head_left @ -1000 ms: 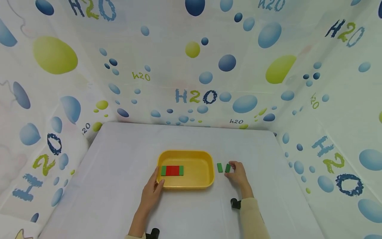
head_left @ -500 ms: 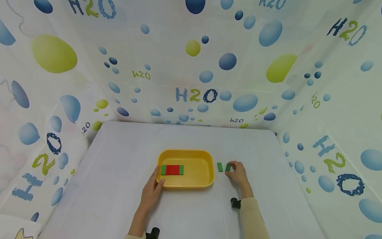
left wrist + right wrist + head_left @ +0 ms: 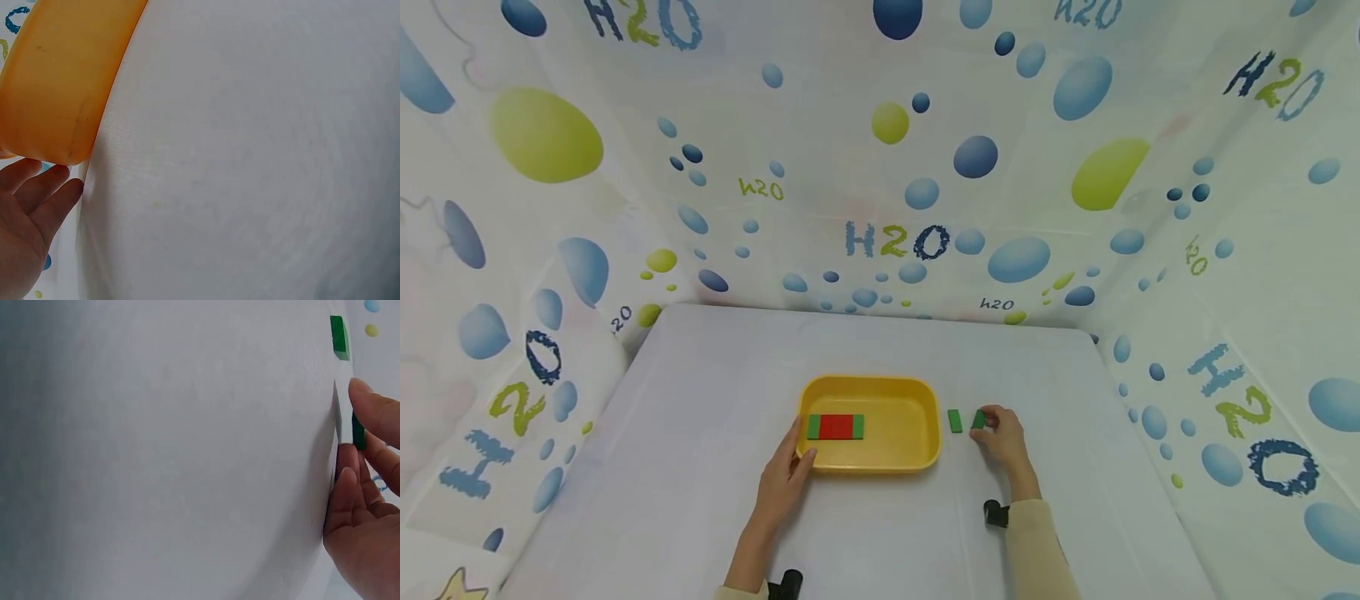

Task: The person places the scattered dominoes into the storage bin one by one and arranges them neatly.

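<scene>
A shallow yellow tray [image 3: 901, 429] lies on the table, with red tiles [image 3: 837, 427] in a row between two green tiles at its left part. My left hand [image 3: 782, 487] holds the tray at its front left corner, thumb on the near side and fingers along the left wall. In the left wrist view, the fingertips [image 3: 67, 172] touch the tray's end. Right of the tray, my right hand [image 3: 1003, 437] pinches a green tile [image 3: 358, 432] between thumb and fingers, close to the table. Another green tile [image 3: 954, 421] lies between this hand and the tray.
The white table [image 3: 715, 400] extends around the tray. Patterned white cloth [image 3: 820, 125] with blue and green spots stands behind and on both sides. Black wrist cameras [image 3: 997, 513] sit at both wrists.
My right hand and its green tile have shifted slightly right, away from the other green tile, and the held tile has tilted. My left hand stays on the tray.
</scene>
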Demonstrator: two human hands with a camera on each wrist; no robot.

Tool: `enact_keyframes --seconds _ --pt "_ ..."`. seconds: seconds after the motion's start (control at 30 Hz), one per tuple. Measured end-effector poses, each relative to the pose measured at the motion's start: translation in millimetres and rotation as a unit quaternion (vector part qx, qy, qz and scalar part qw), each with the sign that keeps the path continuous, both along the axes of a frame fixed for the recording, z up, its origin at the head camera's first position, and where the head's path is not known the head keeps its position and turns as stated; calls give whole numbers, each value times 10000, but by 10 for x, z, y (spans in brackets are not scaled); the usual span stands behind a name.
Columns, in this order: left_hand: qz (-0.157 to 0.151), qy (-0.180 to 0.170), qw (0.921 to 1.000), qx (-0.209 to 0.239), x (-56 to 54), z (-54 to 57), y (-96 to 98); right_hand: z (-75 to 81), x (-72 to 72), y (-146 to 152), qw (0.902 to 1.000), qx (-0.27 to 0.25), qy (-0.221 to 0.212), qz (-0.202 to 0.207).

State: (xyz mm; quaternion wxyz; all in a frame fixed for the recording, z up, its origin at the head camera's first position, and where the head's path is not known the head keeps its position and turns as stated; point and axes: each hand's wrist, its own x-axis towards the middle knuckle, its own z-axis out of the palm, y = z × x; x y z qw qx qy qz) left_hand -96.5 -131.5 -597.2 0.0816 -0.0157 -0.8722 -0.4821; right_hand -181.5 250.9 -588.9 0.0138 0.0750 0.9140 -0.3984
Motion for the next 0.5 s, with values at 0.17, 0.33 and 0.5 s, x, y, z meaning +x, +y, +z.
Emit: enact_keyframes --seconds 0.17,0.33,0.5 --pt "-72 -48 10000 3 -5 5 -8 37 42 24 9995 -146 166 -211" --pt "-80 -54 10000 -6 -7 10 -8 117 63 50 9985 -237 398 -288" --pt "-83 -66 9999 -19 -5 16 -5 251 60 42 9964 -410 656 -349"
